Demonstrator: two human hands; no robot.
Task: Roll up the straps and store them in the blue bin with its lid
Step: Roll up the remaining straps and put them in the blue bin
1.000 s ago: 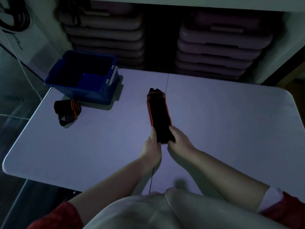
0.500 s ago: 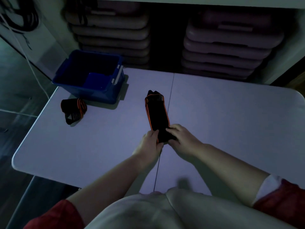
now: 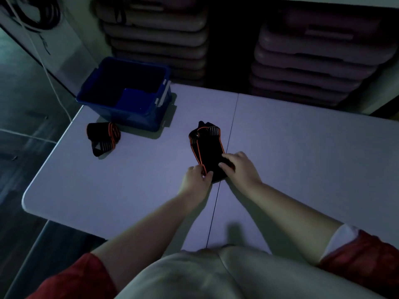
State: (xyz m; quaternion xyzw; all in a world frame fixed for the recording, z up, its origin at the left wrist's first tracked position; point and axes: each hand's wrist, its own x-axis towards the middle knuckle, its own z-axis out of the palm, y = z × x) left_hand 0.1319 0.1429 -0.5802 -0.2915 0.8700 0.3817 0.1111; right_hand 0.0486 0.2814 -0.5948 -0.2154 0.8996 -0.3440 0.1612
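Gripping flat black strap [image 3: 207, 147], orange-edged, both hands

dim, bluish light (corners curve), soft blur, shadows under forearms.

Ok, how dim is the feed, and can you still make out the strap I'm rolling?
Head view: very dim, bluish cast, edges bowed by the wide lens. The strap reads as a black shape with only its orange edging clear; both hands, left and right, grip its near end. Soft shadows fall beside the bin; its inside is mostly dark.
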